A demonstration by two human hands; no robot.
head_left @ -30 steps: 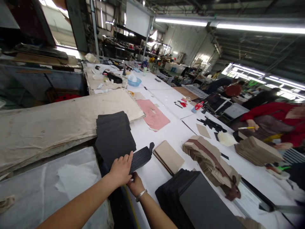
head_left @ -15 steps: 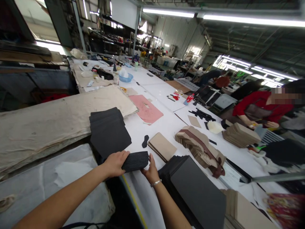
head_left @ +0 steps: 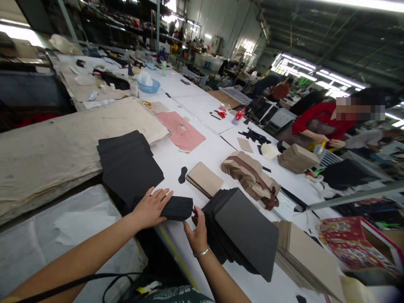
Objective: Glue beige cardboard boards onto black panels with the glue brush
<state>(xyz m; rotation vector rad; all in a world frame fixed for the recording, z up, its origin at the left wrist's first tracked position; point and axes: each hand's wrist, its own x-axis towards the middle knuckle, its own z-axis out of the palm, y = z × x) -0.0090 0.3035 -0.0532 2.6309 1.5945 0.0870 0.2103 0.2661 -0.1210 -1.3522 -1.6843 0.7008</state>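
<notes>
A small stack of black sheets (head_left: pixel 178 208) stands at the near table edge, its ribbed layered edges facing up and towards me. My left hand (head_left: pixel 151 208) lies over it, fingers across the top and thumb at the front side, gripping it. At the stack's right end is my right hand (head_left: pixel 198 231), thumb and fingers apart, fingertips close to or touching the end. Fanned black sheets (head_left: pixel 132 164) lie just beyond my left hand. Right of my right hand sits a tall pile of black sheets (head_left: pixel 248 227).
Beige card pieces (head_left: pixel 205 179) and a small black cutout (head_left: pixel 182 174) lie ahead. A tied beige bundle (head_left: pixel 249 172) and another beige pile (head_left: pixel 311 256) are on the right, near a red box (head_left: pixel 356 244). A person in red (head_left: pixel 315 120) works across the table.
My left hand has shifted from the stack's left end to over its top. My right hand's fingers remain by the right end. The view has turned down and to the right.
</notes>
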